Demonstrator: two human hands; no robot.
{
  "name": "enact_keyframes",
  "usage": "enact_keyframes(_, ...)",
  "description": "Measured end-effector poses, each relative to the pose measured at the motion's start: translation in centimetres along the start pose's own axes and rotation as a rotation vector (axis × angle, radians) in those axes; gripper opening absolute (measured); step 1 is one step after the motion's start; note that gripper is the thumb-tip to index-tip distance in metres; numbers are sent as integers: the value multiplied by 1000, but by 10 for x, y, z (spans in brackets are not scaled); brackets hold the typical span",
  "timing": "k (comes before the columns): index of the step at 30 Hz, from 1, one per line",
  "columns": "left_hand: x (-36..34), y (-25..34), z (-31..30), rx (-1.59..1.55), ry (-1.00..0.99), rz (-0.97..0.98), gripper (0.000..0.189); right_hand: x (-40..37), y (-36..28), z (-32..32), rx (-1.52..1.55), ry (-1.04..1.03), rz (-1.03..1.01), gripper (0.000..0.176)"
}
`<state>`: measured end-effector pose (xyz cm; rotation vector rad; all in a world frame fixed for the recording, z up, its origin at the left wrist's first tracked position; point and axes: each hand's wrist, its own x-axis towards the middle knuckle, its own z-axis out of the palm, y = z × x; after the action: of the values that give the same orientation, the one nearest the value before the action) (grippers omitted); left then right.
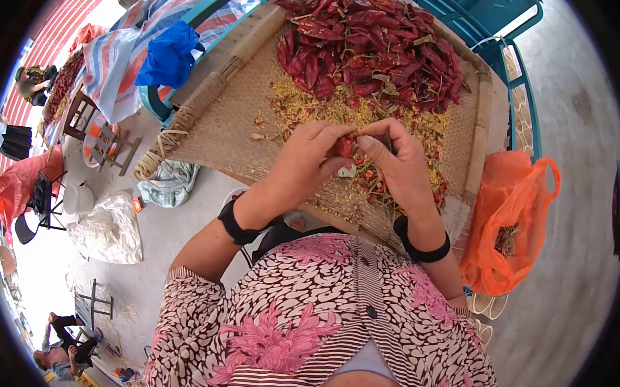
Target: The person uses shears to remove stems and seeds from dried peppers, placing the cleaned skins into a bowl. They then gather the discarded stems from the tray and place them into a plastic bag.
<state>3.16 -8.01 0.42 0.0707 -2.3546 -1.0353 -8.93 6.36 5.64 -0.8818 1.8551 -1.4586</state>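
Both hands meet over the near part of a woven tray [220, 132]. My left hand [310, 159] is closed, with a red dried chili [345, 146] pinched between thumb and fingers. Fingertips of my right hand [398, 159] touch the same chili from the other side, and they are closed too; whether they hold a piece of it is too small to tell. Beyond the hands lies a large heap of dried red chilies [370, 49]. Yellow seeds [296, 104], stems and chili scraps are scattered around and under my hands.
An orange plastic bag [510, 221] hangs at the tray's right, with dry stems inside. A blue bag [170, 54] is on the teal metal frame at the left. Clear bags [111, 227] and stools lie on the floor, left. Other people sit at the far left.
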Motion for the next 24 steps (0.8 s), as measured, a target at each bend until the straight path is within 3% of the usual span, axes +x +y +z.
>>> enact_keyframes(7,-8,-1,2,-86,60,-123,21,-2,12,15,3,34,3,12)
enact_keyframes(10,-6,-4,6,-24,60,-148,12,5,19,24,-412,189,-468,13)
enact_keyframes(13,-2,3,4,-354,-91,-547,11,8,31,27,-734,198,-681,17)
enact_keyframes(16,-6,13,7,-782,-19,-635,12,0,20,28,-809,248,-805,18)
enact_keyframes(19,-2,11,11,-1088,-20,-692,13,1,22,26,-594,258,-774,14)
enact_keyframes(22,-1,14,0,-1052,-149,-632,14,-9,4,25,196,176,-70,9)
enact_keyframes(24,-4,7,-2,-1085,-223,-559,14,-9,8,19,538,59,82,7)
